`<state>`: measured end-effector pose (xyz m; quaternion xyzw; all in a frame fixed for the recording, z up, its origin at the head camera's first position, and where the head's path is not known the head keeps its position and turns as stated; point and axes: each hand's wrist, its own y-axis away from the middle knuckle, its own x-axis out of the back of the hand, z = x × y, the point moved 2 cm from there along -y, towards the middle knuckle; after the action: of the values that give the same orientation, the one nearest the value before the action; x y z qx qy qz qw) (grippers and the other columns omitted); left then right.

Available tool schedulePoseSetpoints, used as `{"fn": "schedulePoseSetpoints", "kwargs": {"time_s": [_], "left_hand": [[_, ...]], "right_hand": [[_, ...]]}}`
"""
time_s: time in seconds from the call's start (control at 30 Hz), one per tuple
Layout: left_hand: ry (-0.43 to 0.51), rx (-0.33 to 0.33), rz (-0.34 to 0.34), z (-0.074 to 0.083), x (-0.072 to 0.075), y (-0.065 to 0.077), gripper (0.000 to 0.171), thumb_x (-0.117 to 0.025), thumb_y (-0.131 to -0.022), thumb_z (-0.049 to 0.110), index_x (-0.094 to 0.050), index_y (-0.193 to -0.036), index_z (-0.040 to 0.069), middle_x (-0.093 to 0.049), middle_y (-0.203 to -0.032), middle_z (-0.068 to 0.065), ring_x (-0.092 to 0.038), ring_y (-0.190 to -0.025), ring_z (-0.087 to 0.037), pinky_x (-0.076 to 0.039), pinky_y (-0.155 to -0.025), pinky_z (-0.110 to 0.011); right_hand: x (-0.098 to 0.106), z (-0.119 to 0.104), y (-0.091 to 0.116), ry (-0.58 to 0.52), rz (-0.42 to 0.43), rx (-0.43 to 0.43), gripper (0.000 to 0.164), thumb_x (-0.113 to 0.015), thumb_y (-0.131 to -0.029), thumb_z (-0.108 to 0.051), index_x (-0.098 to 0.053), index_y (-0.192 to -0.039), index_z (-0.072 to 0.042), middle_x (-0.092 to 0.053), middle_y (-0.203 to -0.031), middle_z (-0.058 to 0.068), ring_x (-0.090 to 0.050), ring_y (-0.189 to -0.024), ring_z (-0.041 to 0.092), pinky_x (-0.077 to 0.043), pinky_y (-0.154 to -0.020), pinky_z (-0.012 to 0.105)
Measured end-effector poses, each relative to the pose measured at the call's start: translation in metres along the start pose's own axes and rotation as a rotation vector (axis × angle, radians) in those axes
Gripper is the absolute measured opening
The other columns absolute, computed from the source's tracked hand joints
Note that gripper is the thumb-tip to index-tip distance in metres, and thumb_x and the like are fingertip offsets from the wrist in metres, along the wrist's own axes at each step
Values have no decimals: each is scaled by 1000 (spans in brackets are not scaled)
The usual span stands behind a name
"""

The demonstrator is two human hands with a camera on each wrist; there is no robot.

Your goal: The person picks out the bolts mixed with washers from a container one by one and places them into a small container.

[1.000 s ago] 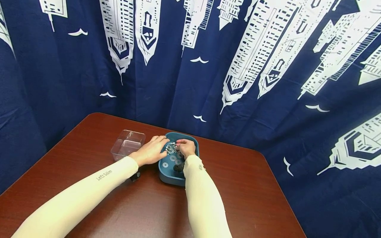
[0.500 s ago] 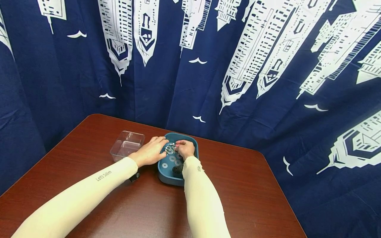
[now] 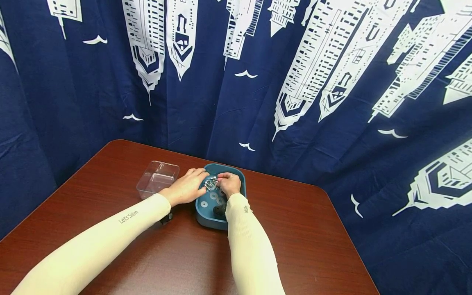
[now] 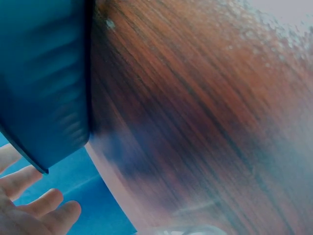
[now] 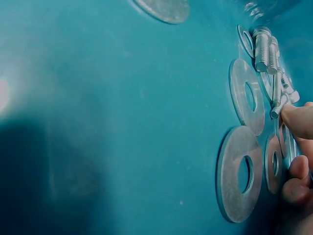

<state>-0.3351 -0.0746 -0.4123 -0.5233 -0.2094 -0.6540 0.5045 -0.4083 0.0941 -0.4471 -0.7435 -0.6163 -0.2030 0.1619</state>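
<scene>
A blue bin (image 3: 211, 223) holds a cluster of silver bolts (image 3: 209, 184) and several flat washers (image 5: 238, 205). Inside it, my right hand (image 3: 230, 184) has its fingers curled at the right edge of the bolts. The right wrist view shows the thumb against one bolt (image 5: 279, 106), apparently pinched; the fingers' far side is hidden. My left hand (image 3: 187, 187) rests on the bin's left rim, with thumb and fingers spread. In the left wrist view, the left fingers (image 4: 41, 203) lie relaxed by the bin's corner.
A clear plastic divided box (image 3: 157, 178) stands just left of the left hand on the brown table (image 3: 287, 229). Behind the table hangs a blue curtain (image 3: 206, 102) with white building prints. A dark object (image 3: 219, 210) shows beside the right wrist.
The right fingers shift very slightly among the bolts, and the bolts near them lie a little differently. The left hand stays on the rim.
</scene>
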Motion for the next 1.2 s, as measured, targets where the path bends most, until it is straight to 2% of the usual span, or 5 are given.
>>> {"fn": "schedulePoseSetpoints", "kwargs": {"time_s": [0.3, 0.5, 0.67, 0.87, 1.2], "left_hand": [[-11, -8, 13, -1, 1, -1, 55, -65, -94, 23, -52, -143, 2, -46, -150, -20, -41, -138, -40, -40, -113, -50], [-18, 0, -1, 0, 2, -1, 55, -64, -94, 23, -51, -143, 2, -46, -150, -19, -41, -138, -40, -39, -114, -50], [-26, -9, 4, 0, 3, 0, 53, -65, -94, 22, -52, -142, 2, -47, -148, -20, -42, -136, -41, -41, -112, -51], [-27, -1, -6, 0, 3, 0, 54, -65, -94, 23, -52, -143, 2, -46, -149, -20, -42, -138, -40, -40, -113, -50], [-28, 4, -9, 0, 3, -1, 54, -65, -94, 24, -53, -142, 3, -46, -150, -19, -42, -138, -40, -41, -112, -50]], "right_hand": [[-4, 0, -8, 26, -7, -35, 20, -79, -79, 0, -80, -94, -14, -75, -80, -4, -63, -69, 15, -45, -49, 27], [-4, -2, -7, 44, -19, -24, 17, -78, -82, -3, -80, -95, -13, -78, -87, 1, -62, -66, 13, -46, -50, 25], [-5, -2, -8, 41, -32, -12, 17, -78, -82, -2, -80, -95, -13, -76, -80, -3, -61, -61, 11, -46, -49, 25], [-7, -2, -9, 51, -73, -1, 25, -76, -80, 1, -79, -99, -16, -77, -86, -4, -63, -63, 12, -49, -49, 27], [-7, 1, -9, 129, -66, 41, 17, -75, -84, -5, -79, -97, -16, -74, -80, -6, -61, -59, 12, -50, -50, 26]]}}
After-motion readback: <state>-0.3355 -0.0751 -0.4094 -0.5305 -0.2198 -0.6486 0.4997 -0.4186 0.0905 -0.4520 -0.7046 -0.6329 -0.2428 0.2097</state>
